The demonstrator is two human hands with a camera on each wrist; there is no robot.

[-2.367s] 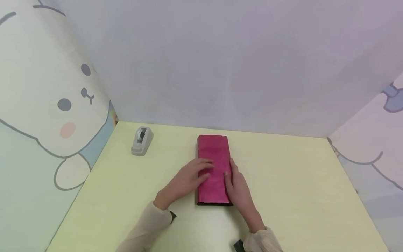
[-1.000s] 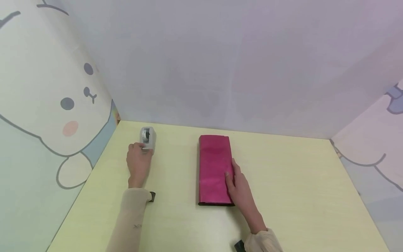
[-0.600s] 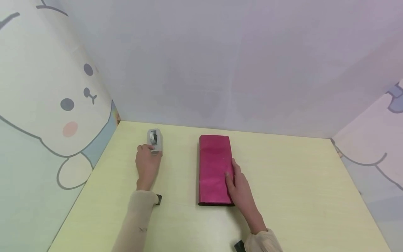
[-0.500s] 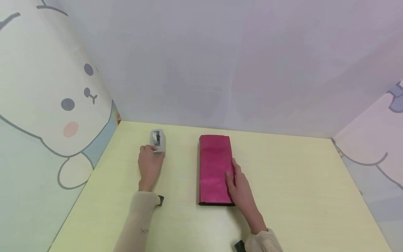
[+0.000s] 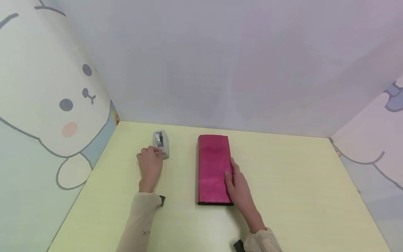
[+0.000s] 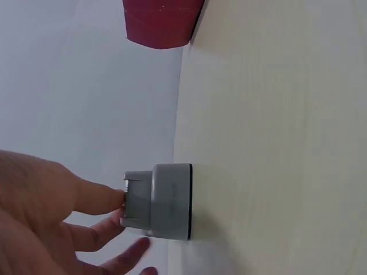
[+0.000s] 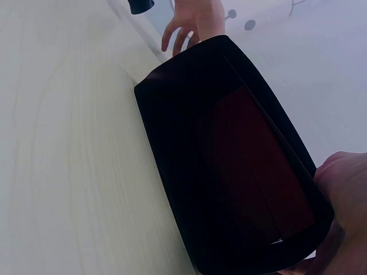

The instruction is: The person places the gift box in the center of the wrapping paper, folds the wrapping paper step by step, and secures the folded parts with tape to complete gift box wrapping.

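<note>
A grey tape dispenser (image 5: 161,140) with a roll in it stands at the back left of the table. At its near end, my left hand (image 5: 150,164) has thumb and forefinger pinched against the toothed cutter edge; the other fingers are spread in the left wrist view. Any tape between the fingertips is too small to make out. A long magenta-covered box (image 5: 214,168) lies mid-table, its near end dark, as the right wrist view shows. My right hand (image 5: 240,189) holds the box's right side, thumb on top and fingers down along the edge.
The pale yellow table (image 5: 283,175) meets a lilac wall (image 5: 226,70) behind. Side panels with cartoon drawings (image 5: 66,105) flank it left and right. Bare tabletop separates the dispenser from the box.
My left hand left the box, went to the dispenser and slid it rightward. Its grip has since shifted to the dispenser's near cutter end. The right hand and box have stayed put.
</note>
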